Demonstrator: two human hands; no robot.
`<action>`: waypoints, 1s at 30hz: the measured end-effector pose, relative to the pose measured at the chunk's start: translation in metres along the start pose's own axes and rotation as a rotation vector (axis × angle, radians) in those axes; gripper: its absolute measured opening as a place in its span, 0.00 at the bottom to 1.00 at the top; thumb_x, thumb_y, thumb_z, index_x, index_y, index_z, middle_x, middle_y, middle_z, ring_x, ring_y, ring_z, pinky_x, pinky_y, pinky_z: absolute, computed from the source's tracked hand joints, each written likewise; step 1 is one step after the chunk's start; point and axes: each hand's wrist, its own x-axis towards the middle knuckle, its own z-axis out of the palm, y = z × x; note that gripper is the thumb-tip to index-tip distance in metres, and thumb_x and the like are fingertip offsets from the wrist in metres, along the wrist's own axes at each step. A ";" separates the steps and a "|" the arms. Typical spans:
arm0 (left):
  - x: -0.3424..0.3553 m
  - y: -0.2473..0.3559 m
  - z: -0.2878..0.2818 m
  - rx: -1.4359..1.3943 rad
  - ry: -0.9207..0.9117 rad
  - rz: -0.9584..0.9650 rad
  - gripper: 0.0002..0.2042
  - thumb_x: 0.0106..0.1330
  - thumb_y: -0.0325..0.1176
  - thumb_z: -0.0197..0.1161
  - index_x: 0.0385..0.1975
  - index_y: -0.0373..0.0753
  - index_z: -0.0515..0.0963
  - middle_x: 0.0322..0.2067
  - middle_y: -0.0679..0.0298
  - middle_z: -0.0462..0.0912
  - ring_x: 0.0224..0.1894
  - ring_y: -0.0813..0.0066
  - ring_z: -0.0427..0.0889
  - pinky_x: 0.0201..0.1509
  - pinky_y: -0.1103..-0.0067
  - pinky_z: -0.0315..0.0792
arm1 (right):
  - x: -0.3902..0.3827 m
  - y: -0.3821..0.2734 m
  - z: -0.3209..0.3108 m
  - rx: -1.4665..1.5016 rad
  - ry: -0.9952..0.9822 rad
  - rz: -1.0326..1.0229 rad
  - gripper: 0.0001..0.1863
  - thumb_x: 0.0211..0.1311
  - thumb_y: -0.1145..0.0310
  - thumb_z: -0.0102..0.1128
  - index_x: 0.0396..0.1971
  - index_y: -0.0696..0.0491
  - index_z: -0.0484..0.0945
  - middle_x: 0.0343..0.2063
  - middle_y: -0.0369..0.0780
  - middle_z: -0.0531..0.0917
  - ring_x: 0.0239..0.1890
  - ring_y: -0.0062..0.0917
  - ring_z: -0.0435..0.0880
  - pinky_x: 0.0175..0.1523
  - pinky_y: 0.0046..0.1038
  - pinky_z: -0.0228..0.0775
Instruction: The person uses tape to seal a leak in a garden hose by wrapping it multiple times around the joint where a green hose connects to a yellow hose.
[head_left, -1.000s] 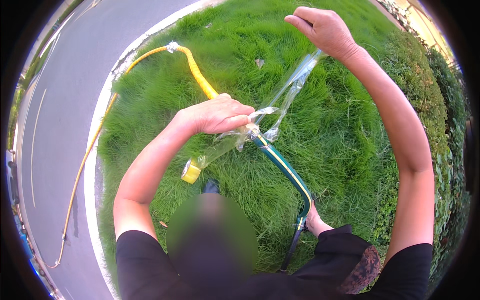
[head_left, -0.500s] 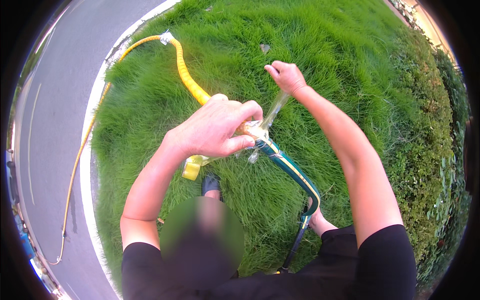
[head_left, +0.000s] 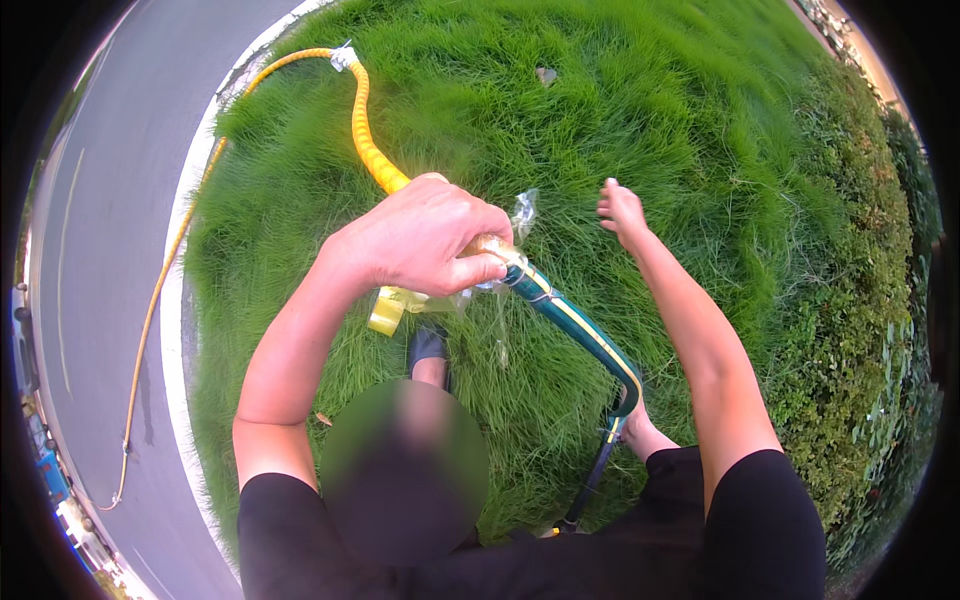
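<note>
Below, grass [head_left: 700, 130] spreads under the yellow hose [head_left: 362, 128] and, shorter in view, the green hose [head_left: 598, 345]. Your left hand [head_left: 425, 238] is clamped around their joint [head_left: 492, 243]; your right hand [head_left: 622, 212] is well apart, fingers loosely parted. A yellow tape roll [head_left: 385, 314] shows near your left wrist, clear film [head_left: 525, 210] beyond your knuckles.

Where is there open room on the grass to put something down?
The widest open grass lies between the yellow hose and the hedge, beyond the right hand, with a small leaf in it. Another patch lies between the left forearm and white curb. It's crowded around the left hand: green hose, clear plastic and yellow tape roll.
</note>
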 end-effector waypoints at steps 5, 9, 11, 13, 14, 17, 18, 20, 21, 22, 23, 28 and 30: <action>-0.013 -0.013 0.006 0.032 -0.011 -0.119 0.14 0.54 0.44 0.60 0.30 0.38 0.79 0.20 0.55 0.79 0.26 0.54 0.79 0.32 0.65 0.71 | -0.204 -0.045 -0.014 -0.015 0.013 -0.690 0.15 0.66 0.67 0.45 0.22 0.55 0.74 0.17 0.33 0.73 0.20 0.16 0.69 0.28 0.20 0.63; -0.003 -0.013 0.006 0.036 -0.018 -0.116 0.16 0.53 0.44 0.60 0.32 0.35 0.79 0.21 0.52 0.79 0.27 0.53 0.79 0.32 0.66 0.71 | -0.284 -0.027 0.026 -0.281 -0.178 -0.949 0.15 0.51 0.81 0.60 0.42 0.60 0.77 0.33 0.43 0.82 0.35 0.25 0.83 0.40 0.23 0.75; 0.001 -0.019 0.009 0.040 -0.004 -0.096 0.16 0.54 0.44 0.60 0.32 0.35 0.79 0.22 0.52 0.79 0.27 0.53 0.79 0.32 0.66 0.71 | -0.290 -0.027 0.040 -0.225 -0.294 -0.807 0.27 0.53 0.77 0.60 0.56 0.61 0.67 0.48 0.50 0.76 0.50 0.34 0.79 0.47 0.27 0.75; -0.001 -0.020 0.009 0.033 0.006 -0.076 0.16 0.54 0.43 0.60 0.32 0.35 0.78 0.22 0.52 0.79 0.27 0.53 0.79 0.32 0.66 0.71 | -0.300 -0.021 0.061 -0.384 -0.370 -0.744 0.33 0.54 0.69 0.63 0.60 0.59 0.62 0.56 0.52 0.69 0.59 0.39 0.70 0.58 0.33 0.68; -0.001 -0.020 0.010 0.027 0.013 -0.065 0.16 0.54 0.43 0.60 0.32 0.35 0.78 0.22 0.53 0.79 0.27 0.53 0.79 0.32 0.66 0.71 | -0.293 -0.008 0.076 -0.418 -0.299 -0.673 0.39 0.52 0.62 0.65 0.62 0.59 0.59 0.61 0.53 0.63 0.64 0.43 0.61 0.65 0.37 0.57; -0.001 -0.020 0.009 0.020 -0.001 -0.061 0.15 0.55 0.43 0.61 0.33 0.36 0.78 0.23 0.53 0.79 0.27 0.53 0.79 0.32 0.66 0.71 | -0.240 -0.019 0.109 -0.456 -0.152 -0.498 0.44 0.54 0.61 0.63 0.66 0.59 0.48 0.64 0.54 0.55 0.68 0.45 0.53 0.69 0.37 0.50; 0.001 -0.019 0.008 0.012 -0.005 -0.058 0.15 0.55 0.43 0.61 0.34 0.37 0.78 0.23 0.53 0.79 0.28 0.54 0.79 0.33 0.66 0.71 | -0.220 -0.026 0.120 -0.386 -0.059 -0.636 0.43 0.54 0.61 0.63 0.66 0.57 0.49 0.65 0.53 0.54 0.67 0.44 0.54 0.68 0.37 0.50; 0.002 -0.015 0.006 0.003 -0.016 -0.052 0.15 0.55 0.43 0.61 0.35 0.38 0.78 0.25 0.55 0.80 0.30 0.55 0.79 0.35 0.67 0.70 | -0.196 -0.014 0.136 -0.226 -0.077 -0.733 0.39 0.56 0.61 0.61 0.65 0.55 0.54 0.62 0.51 0.59 0.64 0.41 0.59 0.66 0.36 0.54; 0.004 -0.014 0.005 -0.002 -0.020 -0.051 0.15 0.55 0.42 0.61 0.35 0.38 0.78 0.25 0.56 0.80 0.31 0.56 0.79 0.37 0.67 0.70 | -0.183 0.001 0.143 -0.140 -0.182 -0.698 0.35 0.57 0.61 0.60 0.63 0.54 0.58 0.59 0.51 0.64 0.61 0.38 0.64 0.63 0.35 0.57; 0.006 -0.016 0.006 -0.005 -0.022 -0.048 0.14 0.55 0.42 0.61 0.35 0.39 0.78 0.26 0.57 0.80 0.32 0.58 0.79 0.38 0.67 0.69 | -0.174 0.008 0.146 -0.055 -0.283 -0.662 0.32 0.58 0.61 0.59 0.62 0.54 0.62 0.56 0.50 0.69 0.58 0.36 0.69 0.61 0.35 0.60; -0.004 -0.022 0.010 -0.017 -0.011 -0.081 0.14 0.55 0.42 0.61 0.36 0.39 0.78 0.27 0.58 0.80 0.33 0.59 0.79 0.39 0.68 0.68 | -0.203 -0.002 0.141 -0.066 -0.583 -0.373 0.16 0.65 0.62 0.50 0.47 0.56 0.74 0.37 0.44 0.81 0.41 0.27 0.78 0.50 0.32 0.67; -0.007 -0.038 0.025 -0.036 -0.022 -0.096 0.13 0.56 0.40 0.61 0.36 0.41 0.79 0.29 0.61 0.81 0.36 0.62 0.78 0.43 0.69 0.64 | -0.314 0.000 0.112 0.882 -0.808 0.310 0.21 0.67 0.48 0.45 0.27 0.52 0.68 0.13 0.31 0.63 0.13 0.19 0.62 0.25 0.25 0.68; -0.007 -0.036 0.025 -0.030 -0.009 -0.087 0.12 0.56 0.40 0.61 0.37 0.41 0.79 0.29 0.61 0.81 0.36 0.62 0.78 0.44 0.69 0.64 | -0.325 -0.023 0.092 1.002 -0.820 0.292 0.21 0.66 0.46 0.46 0.27 0.51 0.67 0.17 0.32 0.64 0.19 0.21 0.64 0.32 0.28 0.69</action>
